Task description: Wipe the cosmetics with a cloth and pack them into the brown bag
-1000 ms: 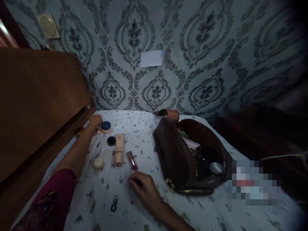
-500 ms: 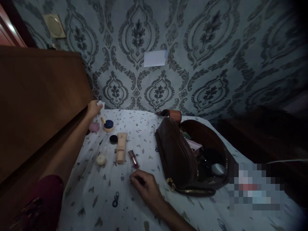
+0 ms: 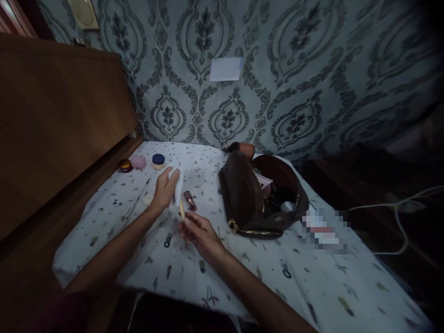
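My left hand point(image 3: 165, 188) holds a white cloth or tissue point(image 3: 178, 185) above the patterned sheet. From the cloth's lower end sticks a small yellowish item point(image 3: 182, 209), and the fingertips of my right hand point(image 3: 201, 233) are closed on it. Just behind my right hand lies a lip gloss tube point(image 3: 189, 200). A pale round item point(image 3: 148, 199) is partly hidden beside my left wrist. Farther back stand a blue-lidded jar point(image 3: 158, 161), a pink item point(image 3: 139, 162) and an amber jar point(image 3: 125, 165). The beige tube is hidden from view.
An open dark brown bag point(image 3: 243, 189) with items inside stands right of my hands, a brown rolled item point(image 3: 246, 150) behind it. A blurred-out packet point(image 3: 322, 229) lies to its right. A wooden cabinet point(image 3: 62, 101) borders the left side; patterned wallpaper rises behind.
My left hand has come from the back left to the middle with the white cloth. My right hand, closed near the lip gloss before, now meets it at the yellowish item. The view has shifted.
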`<move>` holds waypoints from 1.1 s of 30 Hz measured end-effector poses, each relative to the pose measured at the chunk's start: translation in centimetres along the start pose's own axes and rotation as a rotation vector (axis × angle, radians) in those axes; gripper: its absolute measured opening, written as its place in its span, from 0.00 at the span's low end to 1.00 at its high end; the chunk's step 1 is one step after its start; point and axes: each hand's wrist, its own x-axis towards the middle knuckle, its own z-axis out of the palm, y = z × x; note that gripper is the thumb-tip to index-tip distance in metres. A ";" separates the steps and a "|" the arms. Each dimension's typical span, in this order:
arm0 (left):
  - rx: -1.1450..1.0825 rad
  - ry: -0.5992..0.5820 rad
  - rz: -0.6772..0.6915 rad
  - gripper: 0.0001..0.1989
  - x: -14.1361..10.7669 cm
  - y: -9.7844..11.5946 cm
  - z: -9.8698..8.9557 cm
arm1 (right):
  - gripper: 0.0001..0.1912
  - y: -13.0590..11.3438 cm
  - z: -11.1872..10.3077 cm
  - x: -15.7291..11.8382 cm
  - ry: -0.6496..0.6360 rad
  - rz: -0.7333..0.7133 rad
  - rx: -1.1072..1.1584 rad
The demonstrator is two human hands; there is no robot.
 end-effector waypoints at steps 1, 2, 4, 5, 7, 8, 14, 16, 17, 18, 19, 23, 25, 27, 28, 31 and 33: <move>-0.029 0.024 -0.041 0.18 -0.4 0.1 0.1 | 0.28 0.1 -0.1 -0.2 0.012 0.004 0.004; -0.058 0.047 -0.085 0.20 -0.7 0.1 0.1 | 0.28 0.1 -0.2 -0.4 0.017 0.006 0.006; -0.118 0.073 -0.183 0.24 -1.3 0.1 0.2 | 0.26 0.0 -0.1 -0.6 0.000 0.006 -0.005; -0.151 0.082 -0.229 0.25 -1.6 0.1 0.2 | 0.25 -0.1 -0.1 -0.6 -0.015 0.004 -0.017; -0.222 0.109 -0.299 0.27 -2.0 -0.1 0.4 | 0.23 -0.2 -0.1 -0.6 -0.029 -0.010 -0.039; -0.258 0.124 -0.324 0.26 -2.2 -0.3 0.5 | 0.23 -0.1 -0.1 -0.6 -0.028 -0.018 -0.054; -0.420 0.147 -0.418 0.27 -2.9 -0.9 1.1 | 0.19 0.3 -0.8 -0.4 -0.011 -0.087 -0.259; -0.429 0.120 -0.424 0.28 -3.1 -0.8 1.3 | 0.17 0.3 -0.9 -0.3 -0.002 -0.134 -0.328; -0.431 0.102 -0.422 0.28 -3.2 -0.8 1.3 | 0.16 0.4 -0.9 -0.3 0.012 -0.160 -0.368; -0.435 0.085 -0.421 0.27 -3.3 -0.7 1.4 | 0.15 0.4 -1.0 -0.3 0.035 -0.192 -0.419; -0.440 0.069 -0.419 0.27 -3.4 -0.7 1.5 | 0.13 0.4 -1.0 -0.3 0.069 -0.232 -0.485; -0.485 0.037 -0.410 0.25 -3.9 -1.0 1.8 | 0.07 0.6 -1.3 -0.4 0.197 -0.427 -0.823; -0.518 0.028 -0.403 0.24 -4.2 -1.1 2.0 | 0.06 0.7 -1.5 -0.5 0.229 -0.484 -0.937; -0.560 0.014 -0.414 0.24 -4.4 -1.1 2.1 | 0.08 0.8 -1.6 -0.6 0.257 -0.511 -0.997; -0.581 0.001 -0.426 0.23 -4.5 -1.1 2.2 | 0.09 0.8 -1.6 -0.6 0.268 -0.520 -1.012; -0.614 -0.054 -0.461 0.24 -4.8 -1.0 2.4 | 0.10 0.7 -1.6 -0.4 0.279 -0.525 -0.980; -0.597 -0.096 -0.468 0.24 -5.1 -1.2 2.5 | 0.08 0.7 -1.7 -0.1 0.274 -0.510 -0.898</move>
